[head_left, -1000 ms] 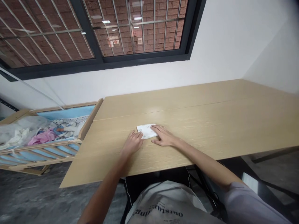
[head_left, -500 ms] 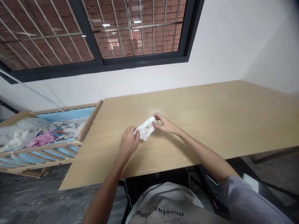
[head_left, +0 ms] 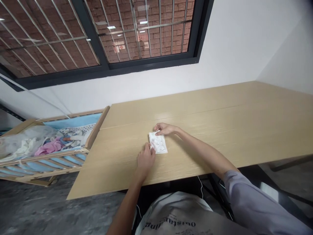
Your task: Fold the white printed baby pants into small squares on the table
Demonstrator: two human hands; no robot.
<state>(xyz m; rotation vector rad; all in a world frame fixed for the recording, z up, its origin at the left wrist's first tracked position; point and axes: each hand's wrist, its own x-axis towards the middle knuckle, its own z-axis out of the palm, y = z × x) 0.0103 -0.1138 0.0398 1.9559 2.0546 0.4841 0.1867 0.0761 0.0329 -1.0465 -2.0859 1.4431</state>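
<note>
A small flat white packet (head_left: 158, 144) with faint grey printing is just over the wooden table, between my two hands. My left hand (head_left: 146, 160) is closed, pinching the packet's lower left edge between thumb and forefinger. At the upper edge, my right hand (head_left: 166, 129) has its thumb on the packet's face and its fingers curled behind, closed on it. Whether the packet rests fully on the tabletop I cannot tell.
The light wood table (head_left: 207, 130) runs far to the right along the white wall. At its left end stands a wooden crib (head_left: 96, 129) with a blue lining, pink cloth (head_left: 50, 147) and other fabrics. A barred window (head_left: 146, 32) is above.
The packet has turned from a slanted position to a more upright one. My left hand has moved right and down the packet's side; my right hand has shifted left to its top edge.
</note>
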